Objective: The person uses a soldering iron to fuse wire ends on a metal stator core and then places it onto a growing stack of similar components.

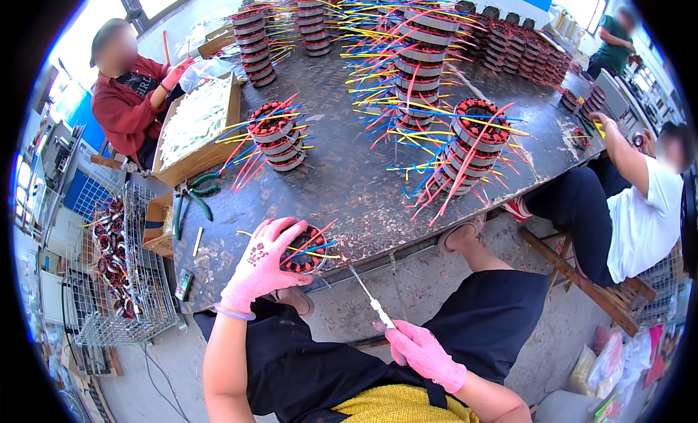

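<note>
My left hand (267, 259), in a pink glove, is wrapped round a motor stator (306, 250) at the table's near edge. The stator is a ring with red and black windings; yellow, blue and red wires stick out of it. In my right hand (425, 352), also pink-gloved, is a slim white-handled tool (377, 311) with a long thin metal shaft. Its tip is close to the stator's wire ends, and a small orange glow shows there. Whether tip and wires touch, I cannot tell.
Stator stacks (276, 139) stand on the dark table (327, 183), wires jutting outward. Green-handled pliers (196, 196) and a box of white strips (196, 128) lie left. A wire basket (120, 277) holds more stators. Co-workers sit left and right; another person is far right.
</note>
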Demonstrator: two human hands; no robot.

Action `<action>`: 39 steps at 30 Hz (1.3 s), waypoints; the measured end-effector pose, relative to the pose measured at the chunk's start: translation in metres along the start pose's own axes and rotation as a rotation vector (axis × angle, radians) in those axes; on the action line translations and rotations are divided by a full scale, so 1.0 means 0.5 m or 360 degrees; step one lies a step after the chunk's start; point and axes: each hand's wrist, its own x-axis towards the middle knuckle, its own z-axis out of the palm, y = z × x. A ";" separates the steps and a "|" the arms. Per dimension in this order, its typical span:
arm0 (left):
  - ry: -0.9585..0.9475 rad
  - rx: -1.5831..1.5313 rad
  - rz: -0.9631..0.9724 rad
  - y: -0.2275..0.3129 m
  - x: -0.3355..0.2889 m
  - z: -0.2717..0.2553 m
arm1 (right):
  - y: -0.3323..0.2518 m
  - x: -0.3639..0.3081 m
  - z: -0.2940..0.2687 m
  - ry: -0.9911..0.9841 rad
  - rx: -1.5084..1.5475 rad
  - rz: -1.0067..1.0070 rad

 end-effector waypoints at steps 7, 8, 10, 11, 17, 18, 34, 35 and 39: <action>0.0019 0.0009 0.0006 -0.001 -0.002 0.000 | 0.001 0.001 0.001 -0.0009 -0.0002 -0.0008; 0.0021 0.0009 0.0006 -0.002 -0.004 0.000 | -0.001 0.000 0.001 -0.0011 -0.0030 -0.0007; 0.0023 0.0010 0.0010 -0.002 -0.003 0.000 | -0.001 0.000 0.002 -0.0010 -0.0010 -0.0009; 0.0023 0.0006 0.0019 0.000 0.000 0.000 | -0.001 0.000 0.000 -0.0009 0.0002 -0.0011; 0.0022 -0.0001 0.0027 0.002 0.000 -0.001 | 0.017 0.005 -0.002 -0.0012 0.0035 -0.0042; 0.0025 -0.0003 0.0032 0.001 0.000 -0.001 | 0.018 0.005 -0.003 -0.0012 0.0013 -0.0041; 0.0007 -0.0009 -0.0007 0.006 0.001 -0.004 | 0.017 0.006 -0.003 -0.0017 0.0025 -0.0048; 0.0007 -0.0006 -0.0008 0.006 0.001 -0.003 | 0.014 0.006 -0.003 -0.0014 0.0000 -0.0045; -0.0026 -0.0032 -0.0046 0.003 -0.001 -0.002 | 0.015 0.006 -0.002 -0.0019 0.0026 -0.0033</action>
